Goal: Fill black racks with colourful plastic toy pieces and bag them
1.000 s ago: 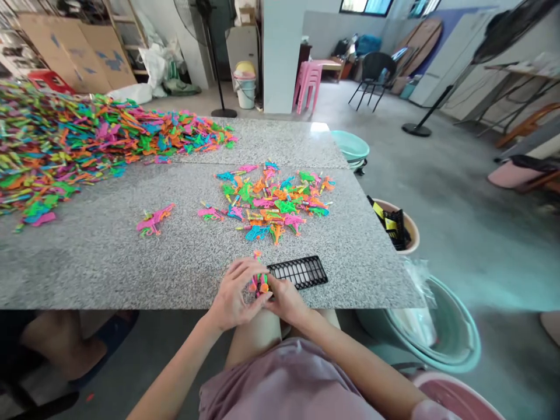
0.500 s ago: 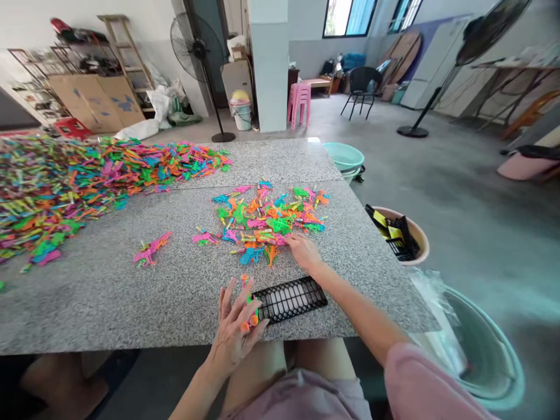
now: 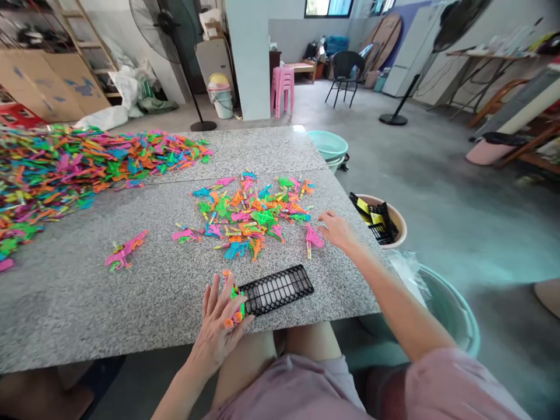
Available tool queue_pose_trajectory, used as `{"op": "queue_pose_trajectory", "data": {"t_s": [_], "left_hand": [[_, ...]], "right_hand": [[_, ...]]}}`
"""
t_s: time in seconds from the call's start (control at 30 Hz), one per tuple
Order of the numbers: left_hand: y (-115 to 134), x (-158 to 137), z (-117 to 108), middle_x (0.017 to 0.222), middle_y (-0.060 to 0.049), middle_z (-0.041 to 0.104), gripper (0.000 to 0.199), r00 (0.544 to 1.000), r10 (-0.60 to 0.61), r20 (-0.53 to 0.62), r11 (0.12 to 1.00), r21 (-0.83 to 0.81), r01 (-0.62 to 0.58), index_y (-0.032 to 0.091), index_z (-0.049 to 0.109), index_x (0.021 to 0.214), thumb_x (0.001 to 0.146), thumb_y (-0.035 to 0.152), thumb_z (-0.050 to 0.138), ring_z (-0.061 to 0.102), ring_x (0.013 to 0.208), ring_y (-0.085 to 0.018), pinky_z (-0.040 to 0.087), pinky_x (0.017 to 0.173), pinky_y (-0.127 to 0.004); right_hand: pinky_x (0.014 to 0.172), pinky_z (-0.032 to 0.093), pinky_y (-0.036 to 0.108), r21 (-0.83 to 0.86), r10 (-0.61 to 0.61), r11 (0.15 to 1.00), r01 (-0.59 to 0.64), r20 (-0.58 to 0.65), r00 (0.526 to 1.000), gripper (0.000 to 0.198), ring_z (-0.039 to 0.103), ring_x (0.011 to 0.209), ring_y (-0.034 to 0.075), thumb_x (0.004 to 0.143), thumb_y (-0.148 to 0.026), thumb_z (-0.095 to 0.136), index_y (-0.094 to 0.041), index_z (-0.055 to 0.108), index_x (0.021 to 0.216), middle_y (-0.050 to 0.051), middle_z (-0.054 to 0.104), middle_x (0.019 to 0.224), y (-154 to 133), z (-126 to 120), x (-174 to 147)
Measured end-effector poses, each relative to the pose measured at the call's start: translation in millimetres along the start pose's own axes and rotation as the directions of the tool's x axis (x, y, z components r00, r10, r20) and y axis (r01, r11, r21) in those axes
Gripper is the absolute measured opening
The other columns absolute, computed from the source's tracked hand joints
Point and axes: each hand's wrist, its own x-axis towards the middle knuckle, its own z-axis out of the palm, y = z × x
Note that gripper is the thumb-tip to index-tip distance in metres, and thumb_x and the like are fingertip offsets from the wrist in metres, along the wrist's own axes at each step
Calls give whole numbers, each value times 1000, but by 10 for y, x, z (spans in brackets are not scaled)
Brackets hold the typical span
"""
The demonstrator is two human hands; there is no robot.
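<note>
A black plastic lattice basket (image 3: 280,290) lies near the table's front edge, with a whitish patch showing in its middle. My left hand (image 3: 221,315) curls over its left end, fingers around a few small toy guns (image 3: 236,303) in green and orange. My palm hides part of them. On the right, my right hand (image 3: 340,231) hovers with fingers bent and apart, holding nothing. Just left of its fingertips lies a pink toy gun (image 3: 313,237), separate from the loose pile of colourful toy guns (image 3: 262,217) at mid-table.
A large heap of toy guns (image 3: 87,166) covers the far left of the speckled table (image 3: 161,291). A few lie loose at left (image 3: 126,249). Beyond the right edge stand a tub of black baskets (image 3: 396,221) and a big green tub (image 3: 468,326). Someone's leg shows at lower left.
My right hand has moved right, away from the pile. A pink toy gun now lies apart beside it. My left hand stays at the basket; the whole view has shifted.
</note>
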Motion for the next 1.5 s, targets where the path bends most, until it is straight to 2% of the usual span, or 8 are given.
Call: {"op": "queue_pose_trajectory", "data": {"t_s": [0.13,0.27,0.47,0.67,0.87,1.07,1.27,1.5], "left_hand": [[0,11,-13,160,-15,28,20,1000,-10,11,1000,-10,10,20,55,113,95,26,58,12,150,-36,25,116,-62],[-47,15,-38,158,-16,32,21,999,9,50,1000,-20,-8,19,53,114,95,25,59,14,150,-36,24,116,-63],[-68,-23,-78,158,-17,29,25,998,-24,56,996,-80,29,20,50,118,95,24,59,18,149,-35,28,116,-60],[-57,7,-104,161,-17,21,29,995,-4,95,983,-182,21,20,47,121,94,22,59,16,150,-35,32,116,-60],[-35,8,-133,163,-15,16,24,990,-37,137,980,-187,63,20,48,118,96,24,56,9,151,-35,32,116,-60],[-51,-44,-90,161,-15,24,31,997,-37,74,992,-121,45,20,49,123,94,23,59,13,150,-37,34,114,-61],[-129,-59,-76,149,-18,45,35,999,35,14,996,-79,-34,19,50,124,93,28,63,24,148,-35,36,113,-61],[-121,-34,-52,158,-16,31,30,999,14,38,992,-122,-9,19,52,121,94,27,61,20,149,-36,36,113,-61]], "right_hand": [[69,47,32,-36,293,956,-291,64,954,47,66,84,28,77,-59,68,-13,69,87,15,70,85,-133,242,-222],[61,47,27,198,314,906,-374,281,907,33,67,65,21,75,-42,73,-17,59,59,7,65,58,-124,309,-267],[56,51,24,783,119,512,-352,341,932,12,62,53,14,77,-21,61,-20,51,71,-3,60,56,-200,455,-658],[58,44,23,813,-108,582,-26,109,988,11,57,57,12,71,-18,64,-20,54,77,-5,60,65,-1122,771,-843],[63,39,23,668,-227,728,151,27,974,13,59,66,14,74,-14,63,-20,58,84,-2,65,74,-1772,895,-718],[59,31,26,340,-245,923,178,164,956,10,61,68,17,83,-19,57,-18,63,92,4,70,77,-1952,776,-683],[61,35,24,394,-327,888,235,184,927,7,64,72,18,82,-18,60,-17,66,86,5,71,78,-1915,755,-564],[63,38,24,395,-344,882,257,168,924,14,65,74,18,86,-23,58,-18,68,95,5,72,81,-1900,797,-602]]}}
